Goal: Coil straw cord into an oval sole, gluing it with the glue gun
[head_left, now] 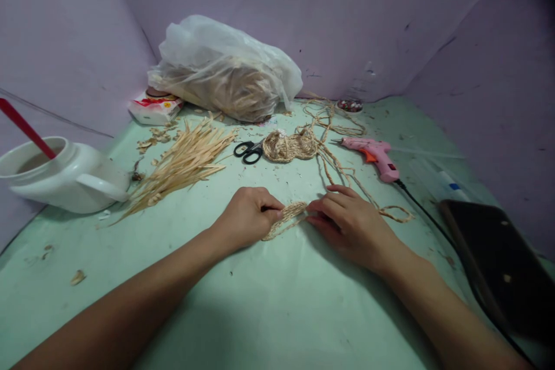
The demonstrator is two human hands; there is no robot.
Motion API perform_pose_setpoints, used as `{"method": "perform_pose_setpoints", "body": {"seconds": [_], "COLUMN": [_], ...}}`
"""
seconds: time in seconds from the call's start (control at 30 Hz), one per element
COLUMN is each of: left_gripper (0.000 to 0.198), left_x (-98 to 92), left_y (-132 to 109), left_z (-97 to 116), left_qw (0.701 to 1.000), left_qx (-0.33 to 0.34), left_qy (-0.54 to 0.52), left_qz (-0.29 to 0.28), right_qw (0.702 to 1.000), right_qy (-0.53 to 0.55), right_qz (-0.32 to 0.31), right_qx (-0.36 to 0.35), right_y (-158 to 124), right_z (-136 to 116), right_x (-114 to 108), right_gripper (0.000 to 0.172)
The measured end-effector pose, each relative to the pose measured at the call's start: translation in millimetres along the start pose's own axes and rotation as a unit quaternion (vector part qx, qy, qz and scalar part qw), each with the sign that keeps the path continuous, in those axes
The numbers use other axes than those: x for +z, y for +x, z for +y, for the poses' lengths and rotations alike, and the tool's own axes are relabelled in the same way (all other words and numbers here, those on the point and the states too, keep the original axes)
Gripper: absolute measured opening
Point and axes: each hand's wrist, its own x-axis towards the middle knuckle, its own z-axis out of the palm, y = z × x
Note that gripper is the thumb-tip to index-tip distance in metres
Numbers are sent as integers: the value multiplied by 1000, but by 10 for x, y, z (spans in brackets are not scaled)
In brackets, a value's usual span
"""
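Low over the green table, my left hand (247, 217) is closed, with thumb and fingers pinching the left part of a small braided straw piece (293, 211). My right hand (342, 217) grips the right end of that piece between thumb and fingers. A loose strand loops along its lower edge. Beyond my hands lies a finished-looking coiled straw shape (290, 146), with black-handled scissors (249, 152) touching its left side. Braided straw cord (332, 165) trails from the coil behind my right hand. My fingers hide both ends of the piece.
A bundle of dry straw strips (186, 162) lies left, near a white pitcher (87, 176) with a red stick. A pink glue gun (375, 156), its black cable and a dark phone (494, 260) are at right. A plastic bag (229, 69) stands behind.
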Motion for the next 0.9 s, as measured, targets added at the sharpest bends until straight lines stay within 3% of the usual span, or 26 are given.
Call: {"method": "perform_pose_setpoints", "body": {"seconds": [0.23, 0.53, 0.63, 0.8, 0.9], "left_gripper": [22, 28, 32, 33, 30], "left_x": [-12, -128, -215, -217, -155], "left_y": [-20, -43, -153, -371, -404], "left_z": [17, 66, 143, 330, 373], "left_qw": [1000, 999, 996, 969, 957], "left_qx": [9, 18, -12, -82, -103], "left_qy": [17, 32, 84, 216, 258], "left_qz": [-7, -31, 2, -82, -89], "right_qw": [999, 1000, 1000, 999, 998], "right_qy": [4, 23, 20, 28, 39], "right_qz": [16, -11, -16, -24, -34], "right_qx": [41, 6, 7, 19, 31], "right_y": [1, -2, -3, -11, -4], "right_z": [-7, 4, -1, -9, -27], "right_x": [18, 47, 35, 28, 2], "right_gripper": [14, 20, 19, 19, 19]}}
